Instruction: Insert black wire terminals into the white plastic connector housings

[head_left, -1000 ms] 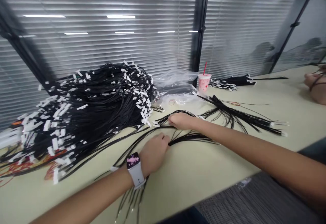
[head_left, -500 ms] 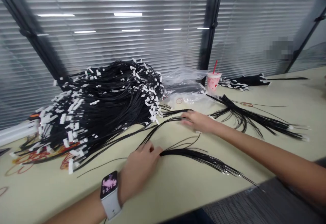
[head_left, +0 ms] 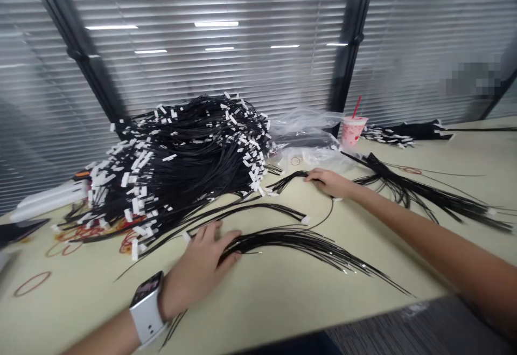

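- Left hand (head_left: 197, 269): grip closed on fanned bundle of thin black wires (head_left: 286, 239).
- Pale-yellow counter (head_left: 283, 301) shows between bundle and near edge.
- Right hand (head_left: 330, 183): grip pinching curved black strands (head_left: 296, 175) farther back.

wire bundle (head_left: 283, 239): partly hidden by left hand (head_left: 200, 269) | watch display (head_left: 146, 287): unreadable | right forearm (head_left: 428, 243): edge-cropped

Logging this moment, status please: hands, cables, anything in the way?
Left hand around black cable bundle. Right hand touching second bundle. Possible snag: white-tipped cables lying between hands.
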A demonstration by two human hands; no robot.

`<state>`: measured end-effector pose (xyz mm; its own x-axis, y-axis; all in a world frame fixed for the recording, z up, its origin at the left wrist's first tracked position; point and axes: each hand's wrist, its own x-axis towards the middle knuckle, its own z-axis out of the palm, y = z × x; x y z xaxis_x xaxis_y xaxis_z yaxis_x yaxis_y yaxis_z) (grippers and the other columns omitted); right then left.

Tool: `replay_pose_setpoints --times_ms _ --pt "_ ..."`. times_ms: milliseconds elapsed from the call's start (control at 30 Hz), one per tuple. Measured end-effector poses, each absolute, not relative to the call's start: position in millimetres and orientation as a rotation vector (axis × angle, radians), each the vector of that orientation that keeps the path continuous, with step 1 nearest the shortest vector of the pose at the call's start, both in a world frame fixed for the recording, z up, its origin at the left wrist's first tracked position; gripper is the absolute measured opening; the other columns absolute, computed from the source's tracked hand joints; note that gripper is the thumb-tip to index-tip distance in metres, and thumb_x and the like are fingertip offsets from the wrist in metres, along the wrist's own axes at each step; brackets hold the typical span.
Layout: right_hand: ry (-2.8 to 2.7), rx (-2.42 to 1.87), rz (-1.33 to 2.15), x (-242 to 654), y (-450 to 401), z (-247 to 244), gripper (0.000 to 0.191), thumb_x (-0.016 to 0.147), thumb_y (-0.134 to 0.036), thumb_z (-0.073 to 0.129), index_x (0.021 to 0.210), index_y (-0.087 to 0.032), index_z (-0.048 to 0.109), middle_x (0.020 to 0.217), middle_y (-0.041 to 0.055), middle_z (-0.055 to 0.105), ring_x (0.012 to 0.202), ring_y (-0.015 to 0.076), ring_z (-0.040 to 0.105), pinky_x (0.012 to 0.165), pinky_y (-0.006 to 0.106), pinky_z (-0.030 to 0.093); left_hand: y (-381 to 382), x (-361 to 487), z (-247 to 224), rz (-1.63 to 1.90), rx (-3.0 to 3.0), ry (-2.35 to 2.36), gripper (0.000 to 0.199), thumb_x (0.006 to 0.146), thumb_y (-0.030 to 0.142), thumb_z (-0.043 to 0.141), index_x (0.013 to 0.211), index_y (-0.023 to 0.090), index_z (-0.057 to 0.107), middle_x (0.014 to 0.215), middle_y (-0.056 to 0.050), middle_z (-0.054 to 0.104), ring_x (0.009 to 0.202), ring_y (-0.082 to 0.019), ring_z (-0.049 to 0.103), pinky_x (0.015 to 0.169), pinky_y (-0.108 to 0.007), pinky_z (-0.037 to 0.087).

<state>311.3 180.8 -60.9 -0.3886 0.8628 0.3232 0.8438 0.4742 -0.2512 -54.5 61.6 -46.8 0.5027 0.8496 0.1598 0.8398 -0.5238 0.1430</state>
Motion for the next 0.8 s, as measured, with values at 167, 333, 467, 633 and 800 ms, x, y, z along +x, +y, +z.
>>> replay_pose_setpoints --times_ms 167,333,467,633,800 --pt "-2.282 -1.261 0.112 255.3 115.1 -36.0 0.029 0.091 -0.03 0.038 0.107 -0.018 0.059 0.107 0.0087 0.059 0.097 0.018 0.055 0.087 0.035 0.043 63.8 -60.7 -41.4 0.384 2.559 1.369 0.026 0.085 0.029 0.049 0.109 0.022 0.058 0.109 -0.007 0.053 0.104 -0.022 0.051 0.092 -0.039 0.041" --pt "-2.383 -1.23 0.219 224.1 76.1 -43.3 0.025 0.087 -0.023 0.042 0.101 -0.021 0.062 0.096 0.0064 0.06 0.086 0.0164 0.058 0.077 0.03 0.046 69.9 -60.0 -32.4 0.324 2.53 1.312 0.02 0.087 0.029 0.047 0.095 0.025 0.064 0.094 -0.002 0.059 0.088 -0.018 0.058 0.081 -0.03 0.045" --pt "-2.232 -1.436 0.19 252.5 104.7 -51.6 0.025 0.084 -0.021 0.04 0.096 -0.014 0.061 0.094 0.0112 0.059 0.072 0.0173 0.057 0.066 0.033 0.045 71.2 -63.7 -28.0 0.332 2.557 1.368 0.019 0.088 0.03 0.047 0.087 0.023 0.064 0.087 -0.001 0.062 0.078 -0.017 0.059 0.072 -0.028 0.045" --pt "-2.192 -1.501 0.32 265.8 123.6 -49.6 0.036 0.081 -0.045 0.049 0.093 -0.013 0.061 0.071 0.0056 0.061 0.057 0.0148 0.055 0.052 0.028 0.043 70.4 -68.0 -17.8 0.373 2.699 1.419 0.022 0.089 0.03 0.043 0.083 0.021 0.062 0.086 -0.002 0.06 0.077 -0.017 0.058 0.069 -0.028 0.042" --pt "-2.289 -1.284 0.332 212.9 90.4 -45.5 0.03 0.084 -0.043 0.047 0.091 -0.017 0.06 0.087 0.0065 0.06 0.078 0.0155 0.056 0.064 0.027 0.044 78.2 -74.7 -6.5 0.076 2.669 1.131 0.021 0.079 0.034 0.06 0.097 0.024 0.062 0.097 -0.002 0.056 0.088 -0.02 0.056 0.076 -0.029 0.043"
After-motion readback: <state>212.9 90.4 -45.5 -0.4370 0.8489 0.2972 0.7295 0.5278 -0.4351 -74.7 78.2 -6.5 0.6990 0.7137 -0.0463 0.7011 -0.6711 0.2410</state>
